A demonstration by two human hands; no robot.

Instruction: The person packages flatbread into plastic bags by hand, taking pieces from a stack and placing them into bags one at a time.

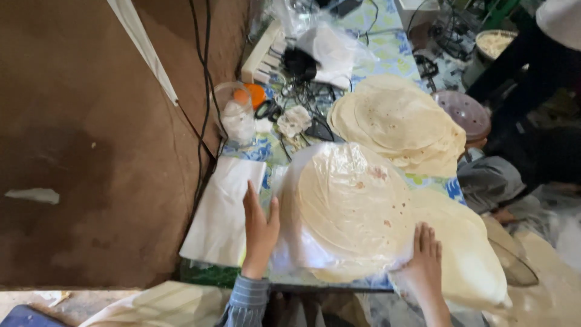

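Both hands, left hand (259, 227) and right hand (423, 257), fingers spread, press flat on the bagged flatbread stack (348, 209) at the bench's (387, 45) near edge; keeping palms level would avoid creasing.

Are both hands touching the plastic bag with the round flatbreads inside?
Touching. The head view shows the left hand pressed flat against the bag of flatbreads on one side, the right hand on its other edge.
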